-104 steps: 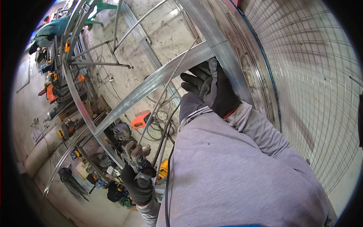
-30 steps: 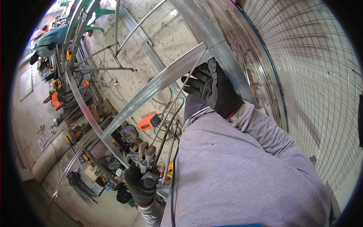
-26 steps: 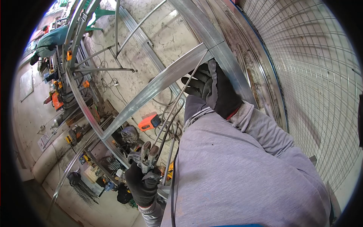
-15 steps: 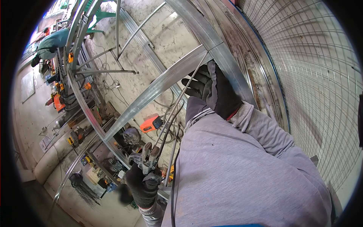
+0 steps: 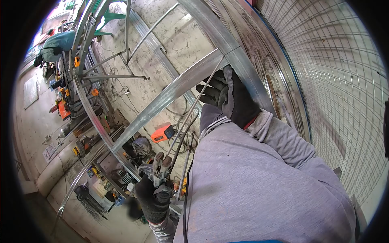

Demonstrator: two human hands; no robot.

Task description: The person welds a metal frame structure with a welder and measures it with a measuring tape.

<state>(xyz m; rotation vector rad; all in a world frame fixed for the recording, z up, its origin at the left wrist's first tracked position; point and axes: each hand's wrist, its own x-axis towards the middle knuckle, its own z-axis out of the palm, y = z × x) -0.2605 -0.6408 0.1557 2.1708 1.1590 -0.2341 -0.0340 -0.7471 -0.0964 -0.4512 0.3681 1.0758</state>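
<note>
My left hand (image 5: 152, 198), in a dark glove, is closed round a welding electrode holder (image 5: 159, 168) at lower centre. A long thin electrode (image 5: 190, 106) slants up from its jaws to a joint of the galvanized metal frame (image 5: 174, 91). The electrode's tip appears to meet that joint. My right hand (image 5: 237, 95), also in a black glove, lies close beside the same joint, against or just under the wide metal bar (image 5: 247, 73). Its fingers are apart and partly bent, with nothing visible in them. Where its fingertips pass near the bar, contact is hard to make out.
An orange welding machine (image 5: 163, 133) stands on the floor among cables. Wire mesh (image 5: 328, 81) covers the right side. Power tools (image 5: 64, 109) and metal bars lie at left. A person in teal (image 5: 58, 44) bends over at upper left, near a green chair (image 5: 106, 18).
Almost nothing differs. The whole view has shifted very slightly, and both hands and the electrode hold the same positions against the frame.
</note>
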